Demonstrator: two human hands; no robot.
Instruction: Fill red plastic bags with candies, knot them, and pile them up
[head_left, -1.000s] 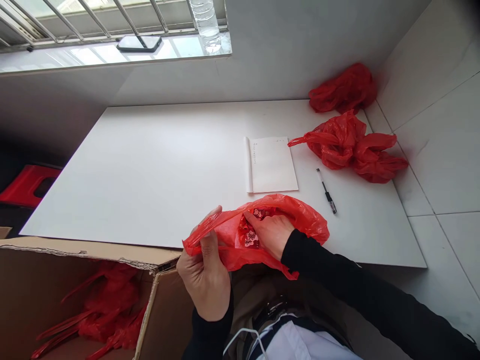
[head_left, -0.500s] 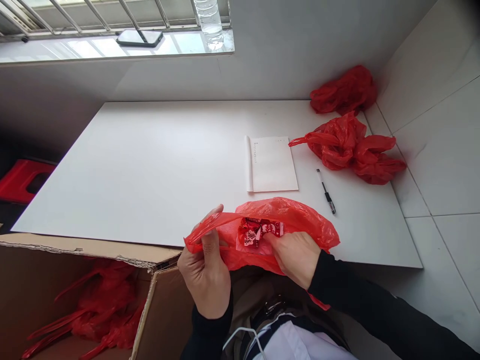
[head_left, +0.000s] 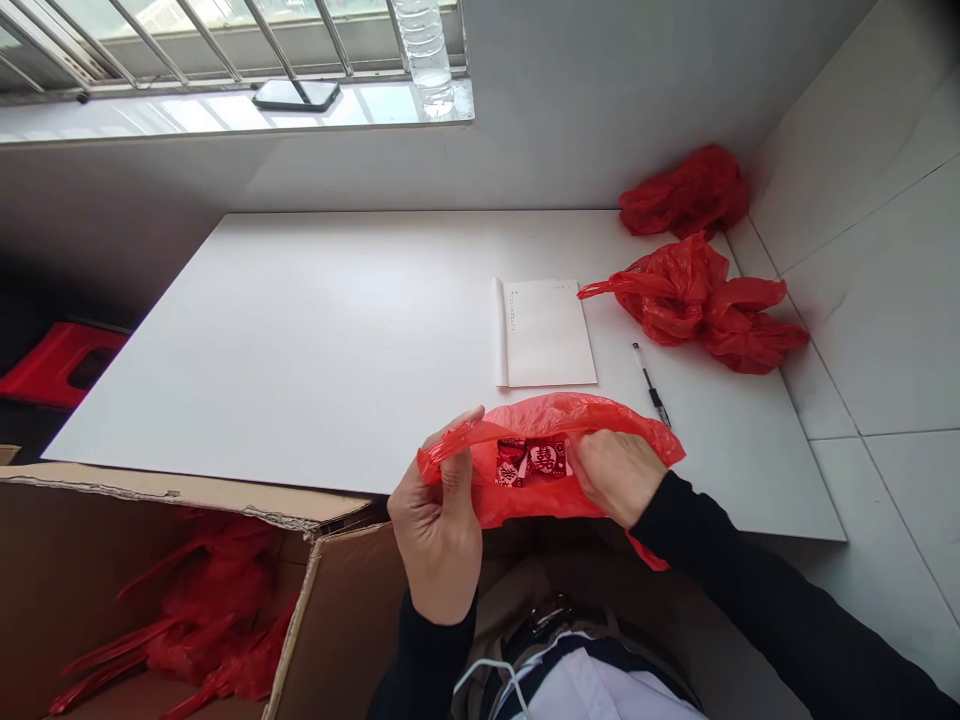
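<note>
A thin red plastic bag [head_left: 555, 410] stretches between my hands at the table's front edge, its mouth open towards me. My left hand [head_left: 442, 530] pinches the bag's left end, thumb in front and fingers behind. Inside lie dark red packets [head_left: 536, 460] with pale printed characters, partly covered by the bag. My right hand [head_left: 619, 470] reaches into the mouth at the right, its fingers curled beside the packets. Its fingertips are hidden, and I cannot tell what they grip. A strip of the bag hangs below my right wrist.
On the white table [head_left: 337, 340] lie a notepad [head_left: 551, 335], a pen [head_left: 651, 385] and bunched red bags [head_left: 682, 290]. A cardboard box [head_left: 352, 610] at lower left holds more red bags [head_left: 217, 610]. A phone [head_left: 296, 95] and water bottle [head_left: 427, 60] rest on the sill.
My left hand has moved right with its end of the bag. My right hand has drawn slightly right, showing more of the packets. The view has shifted a little.
</note>
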